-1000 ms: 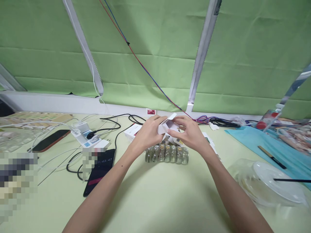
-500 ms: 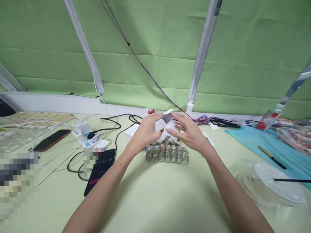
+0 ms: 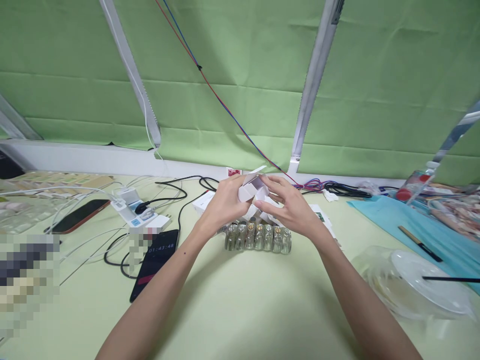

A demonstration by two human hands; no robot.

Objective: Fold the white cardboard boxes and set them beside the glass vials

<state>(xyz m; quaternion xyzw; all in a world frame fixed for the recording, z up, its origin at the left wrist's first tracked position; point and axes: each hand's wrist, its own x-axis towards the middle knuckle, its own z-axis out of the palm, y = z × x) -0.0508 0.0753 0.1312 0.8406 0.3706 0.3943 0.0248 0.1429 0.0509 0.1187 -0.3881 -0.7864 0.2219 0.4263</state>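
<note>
A small white cardboard box (image 3: 247, 191) with its flaps standing up is held above the table. My left hand (image 3: 224, 202) is closed around its left side, the thumb across the near face. On the other side, my right hand (image 3: 287, 204) has its bent fingers at the box's right edge and flap, its thumb low near the opening. What is inside the box is hidden. Just below, several small clear glass bottles (image 3: 258, 237) lie side by side in a row on the table, their round ends towards me. More white boxes (image 3: 204, 200) lie partly hidden behind my hands.
To the left lie a phone showing a timer (image 3: 155, 260), another phone (image 3: 79, 216), and a power strip (image 3: 140, 212) with cables. A blue cloth (image 3: 393, 220) with a cutter knife (image 3: 420, 243), a plastic tub with a white lid (image 3: 423, 280) and a bottle (image 3: 418, 182) are at right.
My right hand's thumb and fingers have shifted slightly at the box's edge. The box has stayed in my left hand, and the bottles have not moved.
</note>
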